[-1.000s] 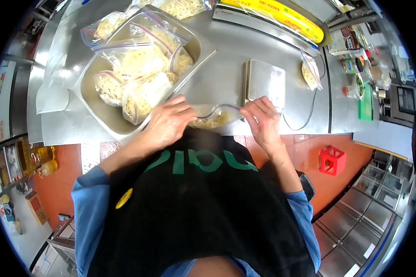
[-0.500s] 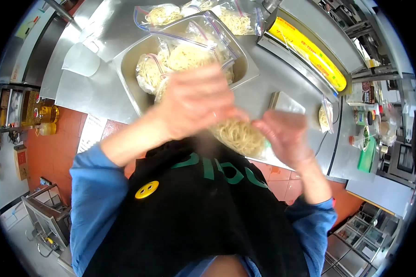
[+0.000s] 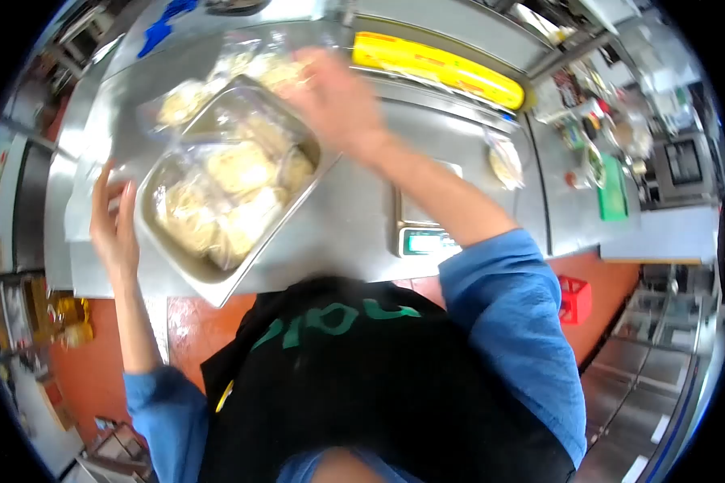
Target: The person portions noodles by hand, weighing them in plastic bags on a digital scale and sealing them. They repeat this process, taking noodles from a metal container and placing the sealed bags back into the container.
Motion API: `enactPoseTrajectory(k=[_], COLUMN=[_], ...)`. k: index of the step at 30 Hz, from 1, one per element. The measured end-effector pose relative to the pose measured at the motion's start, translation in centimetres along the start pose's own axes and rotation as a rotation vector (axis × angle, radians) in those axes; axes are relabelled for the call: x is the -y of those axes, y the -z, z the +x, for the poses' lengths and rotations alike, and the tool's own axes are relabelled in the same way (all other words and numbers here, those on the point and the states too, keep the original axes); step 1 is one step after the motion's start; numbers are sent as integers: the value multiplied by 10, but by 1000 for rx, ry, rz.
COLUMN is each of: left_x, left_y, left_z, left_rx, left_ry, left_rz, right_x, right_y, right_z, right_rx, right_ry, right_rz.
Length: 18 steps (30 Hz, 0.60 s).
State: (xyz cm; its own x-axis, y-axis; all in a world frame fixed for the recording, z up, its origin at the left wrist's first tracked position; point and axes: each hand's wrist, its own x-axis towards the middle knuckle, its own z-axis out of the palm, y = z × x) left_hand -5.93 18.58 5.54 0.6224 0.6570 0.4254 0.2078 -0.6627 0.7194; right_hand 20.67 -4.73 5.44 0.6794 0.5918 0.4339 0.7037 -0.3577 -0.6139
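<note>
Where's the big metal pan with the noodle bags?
In the head view, the metal pan sits left of centre on the steel counter, between the left hand and the scale.

the noodles (image 3: 238, 169) are pale yellow, the box (image 3: 435, 71) bright yellow, sleeves (image 3: 507, 310) blue, the apron (image 3: 362, 402) black with green lettering (image 3: 336, 319).

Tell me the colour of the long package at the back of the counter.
The long package is mostly yellow; the head view, the only one, shows it.

- Your black apron (image 3: 379, 378) bears big green letters, too distorted to read surely.
- Your scale's lit display (image 3: 424, 243): digits too blurred.
- Your yellow box (image 3: 439, 71): print too small.
</note>
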Motion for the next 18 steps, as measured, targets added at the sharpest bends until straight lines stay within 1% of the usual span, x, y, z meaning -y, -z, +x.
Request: enactPoseTrajectory(k=[1, 2, 4, 5, 6, 7, 9, 10, 11, 12, 13, 14, 16, 17, 18], left_x=[-1, -5, -19, -29, -40, -54, -84, -95, -108, -122, -133, -139, -141, -141, -141], left_y=[1, 3, 3, 0, -2, -6, -22, -33, -44, -52, -57, -62, -76, -80, -85], left_z=[-15, -30, -44, -49, -52, -50, -40, -36, -34, -31, -30, -32, -44, -50, -55], left_rx=[15, 30, 42, 71, 98, 93, 186, 178, 168, 236, 307, 300, 439, 449, 495], left_ry=[16, 41, 73, 30, -11, -4, -153, -281, -273, -345, -421, -420, -362, -359, -287], left_rz=[-20, -13, -2, 18, 42, 48, 98, 117, 120, 59, 2, 12, -138, -131, -192], right_x=[-46, -79, -147, -194, -230, -260, -314, -349, -370, -365, -352, -339, -296, -247, -194], right_y=[33, 68, 135, 161, 177, 186, 197, 209, 217, 218, 222, 228, 247, 254, 255], right_z=[-4, -18, -52, -77, -99, -123, -161, -176, -182, -177, -174, -167, -150, -135, -121], right_rx=[-183, -185, -228, -58, 63, 185, 135, 204, 271, 274, 233, 190, 259, 320, 379], right_ry=[61, 57, -48, -101, -241, -384, -595, -734, -864, -848, -741, -637, -285, -259, -234], right_rz=[-253, -275, -751, -945, -1084, -1216, -1279, -1121, -956, -952, -972, -990, -843, -820, -801])
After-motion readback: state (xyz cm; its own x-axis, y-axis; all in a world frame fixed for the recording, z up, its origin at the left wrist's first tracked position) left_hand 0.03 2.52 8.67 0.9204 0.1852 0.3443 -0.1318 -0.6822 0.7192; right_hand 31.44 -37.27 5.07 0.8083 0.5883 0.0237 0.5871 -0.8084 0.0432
